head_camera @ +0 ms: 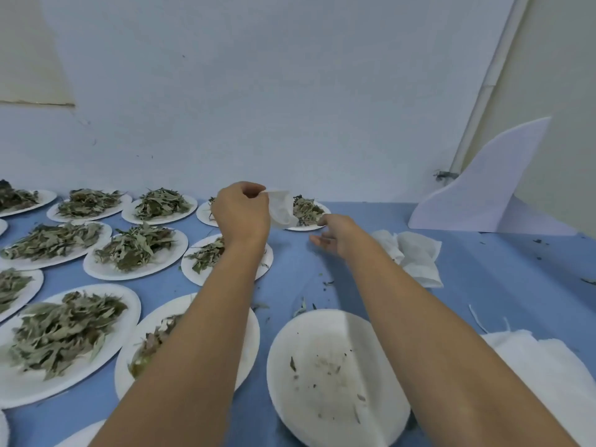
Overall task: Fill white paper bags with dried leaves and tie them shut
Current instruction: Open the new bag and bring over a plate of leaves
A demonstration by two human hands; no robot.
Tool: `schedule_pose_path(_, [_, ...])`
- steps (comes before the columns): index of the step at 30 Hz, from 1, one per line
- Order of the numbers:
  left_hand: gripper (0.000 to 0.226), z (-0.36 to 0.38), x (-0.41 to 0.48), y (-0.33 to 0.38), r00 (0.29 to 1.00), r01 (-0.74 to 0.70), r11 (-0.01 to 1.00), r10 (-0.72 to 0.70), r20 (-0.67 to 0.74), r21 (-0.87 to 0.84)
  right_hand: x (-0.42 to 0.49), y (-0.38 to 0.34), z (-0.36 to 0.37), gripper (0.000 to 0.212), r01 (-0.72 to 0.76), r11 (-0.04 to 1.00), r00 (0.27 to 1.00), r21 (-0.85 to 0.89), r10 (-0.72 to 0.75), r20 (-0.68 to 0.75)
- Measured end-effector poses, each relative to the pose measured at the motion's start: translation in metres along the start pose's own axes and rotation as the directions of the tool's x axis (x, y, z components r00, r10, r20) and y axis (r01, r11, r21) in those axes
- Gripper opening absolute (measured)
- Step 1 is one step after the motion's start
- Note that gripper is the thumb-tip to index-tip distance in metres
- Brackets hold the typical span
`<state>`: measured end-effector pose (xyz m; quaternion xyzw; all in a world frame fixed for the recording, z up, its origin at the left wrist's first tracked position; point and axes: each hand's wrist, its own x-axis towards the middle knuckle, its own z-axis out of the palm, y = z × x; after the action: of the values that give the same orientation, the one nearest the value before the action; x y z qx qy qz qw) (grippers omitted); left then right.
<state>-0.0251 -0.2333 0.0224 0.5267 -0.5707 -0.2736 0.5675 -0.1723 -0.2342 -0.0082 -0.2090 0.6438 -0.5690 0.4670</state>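
**GRIP STATUS: BAG HELD ABOVE FAR PLATE**

Left grip. The left hand (240,214) is raised above the desk (483,279), fingers curled, thumb and fingertips closed together on the top edge of one white paper bag (282,209). The bag hangs limp from this pinch, just in front of the far plate (306,228). Whether the bag mouth is open cannot be told.

Right grip. The right hand (335,233) is extended toward the same plate, fingers relaxed and slightly apart, holding nothing. Its fingertips lie at the plate's near rim; contact cannot be confirmed.

Task material. The far plate carries a heap of dried leaves (308,209), partly hidden by the bag.

Surface. The desk has a blue covering scattered with leaf crumbs. Further plates (154,262), each heaped with leaves, stand in rows on the left half. A near plate (322,333) between the forearms holds crumbs only. Spare bags (416,253) lie flat beside the right forearm. More white material (548,382) lies at the lower right.

Room. A pale wall (290,108) stands directly behind the desk. A white board (483,188) leans against it at the right, beside a slanting pipe (490,82).
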Motion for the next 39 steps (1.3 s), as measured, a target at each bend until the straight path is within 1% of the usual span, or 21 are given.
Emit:
schedule_pose_path(2, [0.016,0.005,0.009,-0.002,1.0,0.015,1.0,-0.014,0.02,-0.011,0.015,-0.002,0.005,0.021,-0.052,0.997,0.999,0.06,0.052,-0.002])
schedule_pose_path(4, [0.017,0.008,0.015,-0.004,0.999,0.034,0.999,-0.033,0.038,-0.034,0.025,-0.003,0.008,0.016,-0.101,0.99,0.995,0.095,0.102,-0.01])
schedule_pose_path(6, [0.016,0.009,0.02,-0.005,0.998,0.053,0.997,-0.05,0.039,-0.064,0.034,-0.002,0.01,0.015,-0.119,0.983,0.992,0.141,0.123,-0.02])
schedule_pose_path(9, [0.014,0.01,0.025,-0.009,0.996,0.08,0.992,-0.077,0.035,-0.094,0.044,0.003,0.014,0.013,-0.095,0.97,0.994,0.222,0.103,-0.026])
schedule_pose_path(12, [0.015,0.009,0.028,-0.014,0.994,0.11,0.988,-0.108,0.025,-0.106,0.055,0.006,0.016,0.027,-0.056,0.959,0.994,0.277,0.079,-0.072])
schedule_pose_path(14, [0.014,0.009,0.03,-0.017,0.992,0.128,0.985,-0.126,0.026,-0.117,0.058,0.008,0.016,0.028,-0.036,0.956,0.993,0.292,0.068,-0.101])
schedule_pose_path(18, [0.015,0.007,0.029,-0.022,0.991,0.135,0.985,-0.133,0.023,-0.109,0.061,0.012,0.002,0.015,-0.06,0.966,0.981,0.25,0.104,-0.164])
schedule_pose_path(22, [0.015,0.007,0.026,-0.023,0.991,0.134,0.987,-0.132,0.032,-0.087,0.059,0.009,-0.013,0.02,-0.074,0.986,0.965,0.151,0.109,-0.239])
schedule_pose_path(24, [0.015,0.007,0.026,-0.021,0.991,0.134,0.987,-0.132,0.032,-0.088,0.059,0.006,-0.014,0.021,-0.089,0.994,0.961,0.065,0.103,-0.258])
schedule_pose_path(27, [0.016,0.006,0.025,-0.018,0.993,0.116,0.99,-0.115,0.023,-0.078,0.057,0.008,-0.013,0.018,-0.147,0.989,0.965,-0.023,0.139,-0.221])
schedule_pose_path(29, [0.016,0.003,0.025,-0.017,0.995,0.098,0.993,-0.096,0.022,-0.067,0.054,0.01,-0.013,0.013,-0.174,0.985,0.967,-0.018,0.167,-0.192])
schedule_pose_path(30, [0.016,0.001,0.026,-0.017,0.997,0.081,0.995,-0.08,0.023,-0.055,0.051,0.012,-0.013,0.014,-0.179,0.984,0.969,0.0,0.177,-0.175])
schedule_pose_path(32, [0.016,-0.005,0.026,-0.015,0.999,0.047,0.999,-0.046,0.021,-0.023,0.045,0.013,-0.015,0.019,-0.172,0.984,0.975,0.038,0.176,-0.136])
schedule_pose_path(35, [0.017,-0.016,0.026,-0.007,1.0,0.016,1.0,-0.016,0.006,0.009,0.032,0.012,-0.016,0.018,-0.159,0.984,0.981,0.077,0.166,-0.099])
schedule_pose_path(37, [0.019,-0.026,0.022,0.002,1.0,0.014,1.0,-0.015,-0.017,-0.005,0.018,0.008,-0.018,0.017,-0.145,0.988,0.987,0.062,0.148,-0.06])
schedule_pose_path(39, [0.019,-0.035,0.015,0.011,0.999,0.006,1.0,-0.007,-0.043,-0.023,0.0,0.004,-0.022,0.02,-0.135,0.991,0.991,0.013,0.135,-0.016])
